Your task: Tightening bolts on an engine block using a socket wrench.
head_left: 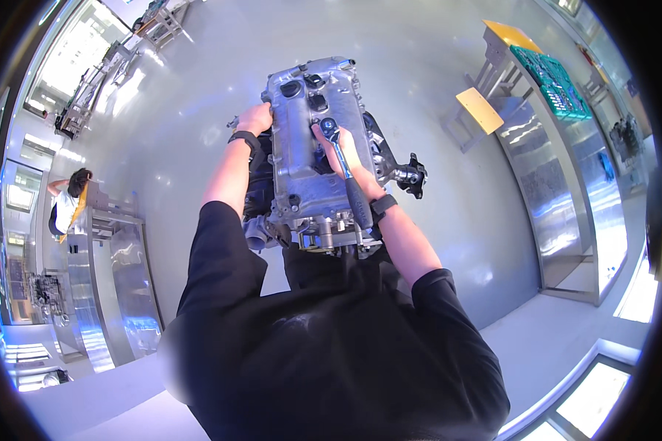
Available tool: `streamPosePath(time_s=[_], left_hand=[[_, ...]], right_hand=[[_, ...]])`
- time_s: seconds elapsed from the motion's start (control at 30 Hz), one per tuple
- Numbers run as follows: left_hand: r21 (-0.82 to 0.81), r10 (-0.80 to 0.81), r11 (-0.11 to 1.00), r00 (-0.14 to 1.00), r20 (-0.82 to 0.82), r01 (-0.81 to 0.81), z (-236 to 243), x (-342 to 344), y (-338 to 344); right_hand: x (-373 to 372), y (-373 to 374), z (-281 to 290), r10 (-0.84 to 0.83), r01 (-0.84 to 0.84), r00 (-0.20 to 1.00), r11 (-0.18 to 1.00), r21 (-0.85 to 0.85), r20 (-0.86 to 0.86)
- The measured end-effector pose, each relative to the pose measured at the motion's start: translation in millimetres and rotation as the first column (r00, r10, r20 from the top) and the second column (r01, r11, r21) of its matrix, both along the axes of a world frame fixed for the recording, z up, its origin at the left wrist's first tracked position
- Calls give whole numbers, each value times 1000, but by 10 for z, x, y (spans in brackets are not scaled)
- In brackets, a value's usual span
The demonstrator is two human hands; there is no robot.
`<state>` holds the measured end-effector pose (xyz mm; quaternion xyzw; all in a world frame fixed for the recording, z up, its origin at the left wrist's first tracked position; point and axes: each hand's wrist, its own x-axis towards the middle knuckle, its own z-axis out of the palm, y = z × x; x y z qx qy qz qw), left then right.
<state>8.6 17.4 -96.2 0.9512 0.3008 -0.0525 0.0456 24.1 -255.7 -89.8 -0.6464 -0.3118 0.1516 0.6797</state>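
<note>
In front of me stands an engine with a silver-grey valve cover [294, 147], its long side running away from me. My right hand [346, 153] is closed at the ratchet wrench [355, 192], near its head, over the middle of the cover. The wrench's dark handle lies back along my wrist toward me. Whether the wrench sits on a bolt is hidden. At the cover's left edge, my left hand [254, 120] has its fingers curled in. What those fingers grip, if anything, cannot be seen. A black oil filler cap [291, 89] sits near the cover's far end.
A shaft with a dark flange [412, 175] juts out right of the engine. Farther right stands a metal workbench [544, 169] with a green tray [552, 82] of parts, beside a yellow-topped stool [479, 110]. At left, another person [68, 202] is by a bench [114, 220].
</note>
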Motion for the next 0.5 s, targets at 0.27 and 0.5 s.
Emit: streamPosePath(time_s=[0.27, 0.5], left_hand=[[2, -77, 997, 986, -147, 78, -39, 56, 133], [14, 28, 1000, 983, -182, -26, 41, 139, 29]], right_hand=[[31, 48, -63, -2, 1, 999, 1000, 8, 33], [15, 38, -44, -2, 0, 1000, 995, 98, 29]])
